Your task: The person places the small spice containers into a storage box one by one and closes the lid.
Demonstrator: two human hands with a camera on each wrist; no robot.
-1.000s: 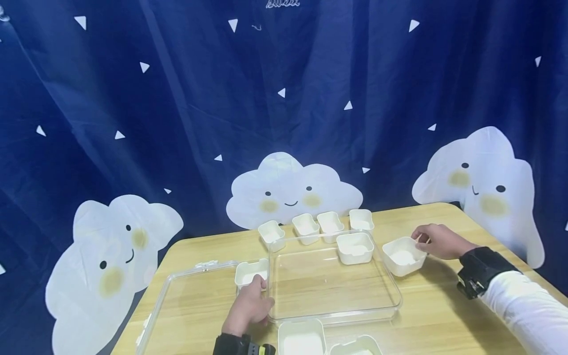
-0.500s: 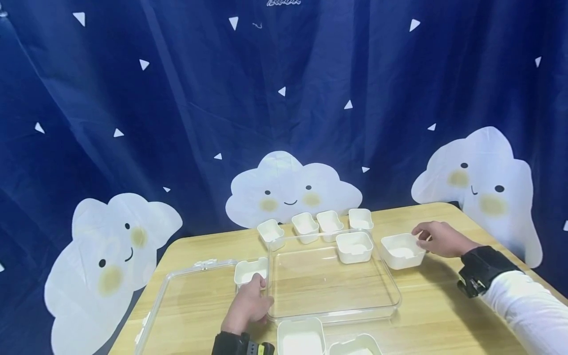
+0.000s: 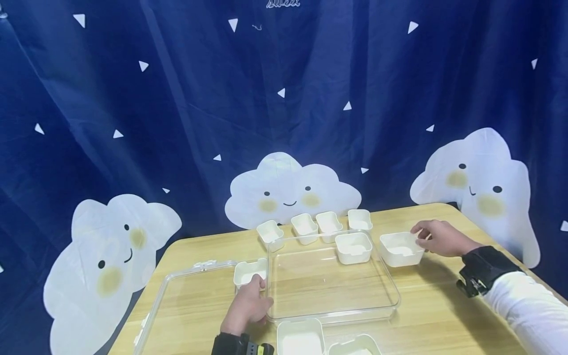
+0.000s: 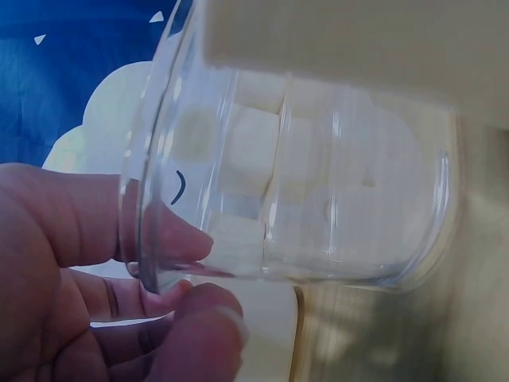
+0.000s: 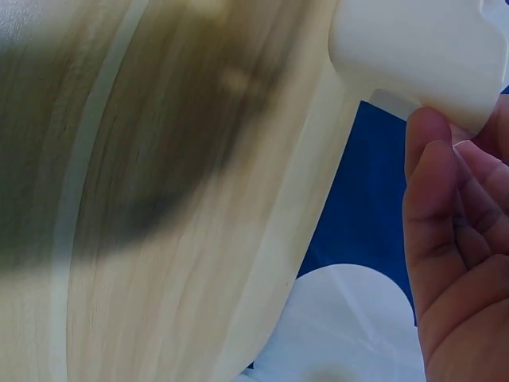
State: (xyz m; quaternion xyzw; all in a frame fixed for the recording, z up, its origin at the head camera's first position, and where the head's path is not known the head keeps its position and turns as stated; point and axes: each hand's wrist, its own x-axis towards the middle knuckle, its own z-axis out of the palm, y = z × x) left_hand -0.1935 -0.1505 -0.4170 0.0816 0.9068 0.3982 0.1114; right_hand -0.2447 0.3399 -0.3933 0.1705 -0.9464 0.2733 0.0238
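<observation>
A clear plastic tray (image 3: 333, 301) lies mid-table, and my left hand (image 3: 248, 305) grips its near-left corner. In the left wrist view my thumb and fingers (image 4: 183, 247) pinch the clear tray's rim (image 4: 318, 159). One small white box (image 3: 353, 247) sits inside the tray at its far right corner. Just right of the tray another white box (image 3: 401, 249) rests flat on the table, and my right hand (image 3: 437, 238) holds it by its right rim. The right wrist view shows that hand (image 5: 453, 231) against the white box (image 5: 413, 48).
A clear lid (image 3: 191, 301) lies left of the tray, with a white box (image 3: 248, 272) between them. Several white boxes (image 3: 305, 228) line up behind the tray, and two more (image 3: 300, 339) sit at the front edge. The wooden table (image 3: 443, 315) ends at a blue curtain.
My right hand has lowered the white box from a tilted, raised position to flat on the table, slightly farther back. The left hand has stayed on the tray corner.
</observation>
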